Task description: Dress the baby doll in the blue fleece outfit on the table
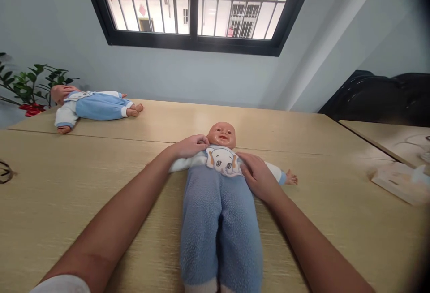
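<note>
A baby doll (220,212) lies on its back on the table, head away from me, in blue fleece trousers and a white top. An elephant-face patch (222,161) covers its chest. My left hand (191,146) is at the doll's shoulder beside the neck, its fingers curled closed on the top. My right hand (258,173) rests against the other side of the chest, fingers closed at the patch's edge on the outfit. The doll's arms stretch out sideways; my left forearm largely hides one, while the other hand of the doll (291,178) shows.
A second doll (99,105) in similar clothes lies at the table's far left, near a green plant (32,80). A white box-like item (401,183) is on the right. A black chair (379,98) stands behind at right. A barred window (194,46) is ahead.
</note>
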### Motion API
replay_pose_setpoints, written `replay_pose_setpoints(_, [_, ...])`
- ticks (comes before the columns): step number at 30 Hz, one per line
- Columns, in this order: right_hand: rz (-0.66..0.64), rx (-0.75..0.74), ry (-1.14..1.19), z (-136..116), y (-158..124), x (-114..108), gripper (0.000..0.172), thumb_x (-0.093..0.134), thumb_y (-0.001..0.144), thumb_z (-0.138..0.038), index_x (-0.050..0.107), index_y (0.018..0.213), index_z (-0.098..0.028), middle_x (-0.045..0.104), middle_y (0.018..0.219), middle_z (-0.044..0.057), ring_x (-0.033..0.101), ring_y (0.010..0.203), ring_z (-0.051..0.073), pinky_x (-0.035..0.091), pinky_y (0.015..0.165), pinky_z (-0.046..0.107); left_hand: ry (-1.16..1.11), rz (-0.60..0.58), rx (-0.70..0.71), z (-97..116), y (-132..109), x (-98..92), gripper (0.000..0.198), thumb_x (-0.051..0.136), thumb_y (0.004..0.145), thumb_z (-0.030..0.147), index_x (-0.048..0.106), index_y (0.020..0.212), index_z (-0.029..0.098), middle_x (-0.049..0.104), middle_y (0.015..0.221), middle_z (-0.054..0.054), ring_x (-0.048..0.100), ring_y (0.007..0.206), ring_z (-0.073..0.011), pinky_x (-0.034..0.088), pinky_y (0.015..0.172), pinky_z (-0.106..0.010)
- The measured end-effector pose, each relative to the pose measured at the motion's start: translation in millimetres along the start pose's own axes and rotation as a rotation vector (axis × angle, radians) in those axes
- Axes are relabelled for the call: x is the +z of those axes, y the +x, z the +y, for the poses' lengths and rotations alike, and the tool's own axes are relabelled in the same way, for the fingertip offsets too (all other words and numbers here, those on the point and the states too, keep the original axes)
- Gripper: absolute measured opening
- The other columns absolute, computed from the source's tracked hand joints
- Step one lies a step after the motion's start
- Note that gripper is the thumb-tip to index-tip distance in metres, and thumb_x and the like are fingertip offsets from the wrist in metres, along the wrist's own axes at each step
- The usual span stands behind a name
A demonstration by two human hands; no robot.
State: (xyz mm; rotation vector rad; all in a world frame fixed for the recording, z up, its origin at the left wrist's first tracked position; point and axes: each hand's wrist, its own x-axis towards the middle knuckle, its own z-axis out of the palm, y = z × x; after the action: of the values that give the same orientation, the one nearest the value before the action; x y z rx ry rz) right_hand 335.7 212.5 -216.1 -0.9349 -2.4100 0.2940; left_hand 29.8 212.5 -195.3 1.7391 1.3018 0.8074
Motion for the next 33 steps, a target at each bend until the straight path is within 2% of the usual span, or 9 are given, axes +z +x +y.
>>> replay_pose_setpoints(4, [-0.061, 0.054, -0.120, 4.6, -2.5, -6.2, 0.046, 0.043, 0.102, -0.033, 0.056, 0.143, -0.016, 0.064, 0.141, 0.015, 0.059, 0.128, 0.030, 0.046, 0.109, 0.049, 0.150, 0.043, 0.047, -5.3, -3.5, -5.4, 0.030, 0.055, 0.093, 0.047, 0.066, 0.102, 0.020, 0.072, 0.106, -0.006, 0.064, 0.099, -0.0221, 0.050, 0.084, -0.032])
replay_pose_setpoints(9, [-0.127, 0.152, -0.278, 7.9, -6.8, -12.7, 0.051, 0.039, 0.105, -0.042, 0.055, 0.144, -0.013, 0.067, 0.135, 0.017, 0.061, 0.123, 0.034, 0.047, 0.105, 0.051, 0.409, 0.288, 0.185, -3.8, -9.2, -6.5, 0.028, 0.045, 0.099, 0.039, 0.066, 0.096, 0.020, 0.070, 0.097, -0.007, 0.062, 0.091, -0.0220, 0.047, 0.081, -0.035])
replay_pose_setpoints(15, [-0.031, 0.170, -0.372, 20.1, -9.4, -15.8, 0.048, 0.038, 0.105, -0.041, 0.061, 0.136, -0.013, 0.067, 0.133, 0.018, 0.061, 0.120, 0.035, 0.046, 0.104, 0.051, 0.814, 0.335, 0.469, -11.9, -14.2, -6.9, 0.039, 0.036, 0.104, 0.034, 0.065, 0.082, 0.020, 0.068, 0.083, -0.008, 0.060, 0.084, -0.0220, 0.044, 0.080, -0.036])
replay_pose_setpoints(18, [0.007, 0.224, -0.436, 33.5, -11.2, -18.0, 0.046, 0.037, 0.105, -0.041, 0.068, 0.126, -0.014, 0.071, 0.122, 0.019, 0.063, 0.112, 0.036, 0.047, 0.099, 0.053, 0.860, 0.386, 0.517, -10.4, -19.2, -7.4, 0.037, 0.039, 0.103, 0.033, 0.065, 0.080, 0.020, 0.067, 0.079, -0.008, 0.059, 0.080, -0.0216, 0.043, 0.076, -0.036])
replay_pose_setpoints(21, [0.063, 0.241, -0.422, 40.6, -11.6, -20.1, 0.045, 0.037, 0.104, -0.039, 0.069, 0.123, -0.012, 0.070, 0.121, 0.020, 0.062, 0.113, 0.036, 0.046, 0.101, 0.055, 0.799, 0.432, 0.562, 3.7, -25.9, 0.5, 0.035, 0.041, 0.102, 0.033, 0.066, 0.082, 0.021, 0.068, 0.081, -0.008, 0.059, 0.079, -0.0217, 0.043, 0.078, -0.037])
replay_pose_setpoints(24, [0.120, 0.119, -0.286, 28.0, -10.5, -21.0, 0.046, 0.037, 0.105, -0.039, 0.065, 0.129, -0.013, 0.066, 0.131, 0.020, 0.057, 0.124, 0.034, 0.043, 0.109, 0.056, 0.693, 0.351, 0.634, 22.6, -31.3, 18.8, 0.031, 0.043, 0.102, 0.037, 0.065, 0.087, 0.021, 0.070, 0.085, -0.008, 0.061, 0.082, -0.0216, 0.045, 0.080, -0.037])
replay_pose_setpoints(28, [0.087, -0.186, 0.028, -18.0, -12.6, -19.7, 0.044, 0.043, 0.105, -0.040, 0.057, 0.141, -0.019, 0.057, 0.145, 0.016, 0.050, 0.135, 0.030, 0.040, 0.114, 0.052, 0.771, 0.133, 0.660, 32.4, -32.6, 41.9, 0.037, 0.042, 0.102, 0.040, 0.062, 0.078, 0.021, 0.067, 0.075, -0.006, 0.060, 0.073, -0.0200, 0.043, 0.071, -0.034])
replay_pose_setpoints(30, [0.017, -0.322, 0.148, -43.8, -16.6, -19.0, 0.045, 0.049, 0.102, -0.041, 0.055, 0.143, -0.023, 0.054, 0.149, 0.014, 0.048, 0.139, 0.029, 0.039, 0.116, 0.052, 0.820, 0.129, 0.622, 28.5, -31.3, 46.6, 0.038, 0.040, 0.103, 0.037, 0.061, 0.076, 0.022, 0.067, 0.074, -0.006, 0.061, 0.072, -0.0195, 0.042, 0.069, -0.034])
replay_pose_setpoints(33, [-0.105, -0.451, 0.250, -75.5, -23.4, -19.8, 0.044, 0.056, 0.097, -0.044, 0.061, 0.136, -0.025, 0.060, 0.141, 0.013, 0.048, 0.139, 0.031, 0.038, 0.117, 0.053, 0.846, 0.213, 0.579, 18.2, -29.7, 47.8, 0.037, 0.039, 0.103, 0.035, 0.060, 0.075, 0.022, 0.068, 0.074, -0.006, 0.062, 0.071, -0.0194, 0.042, 0.066, -0.033])
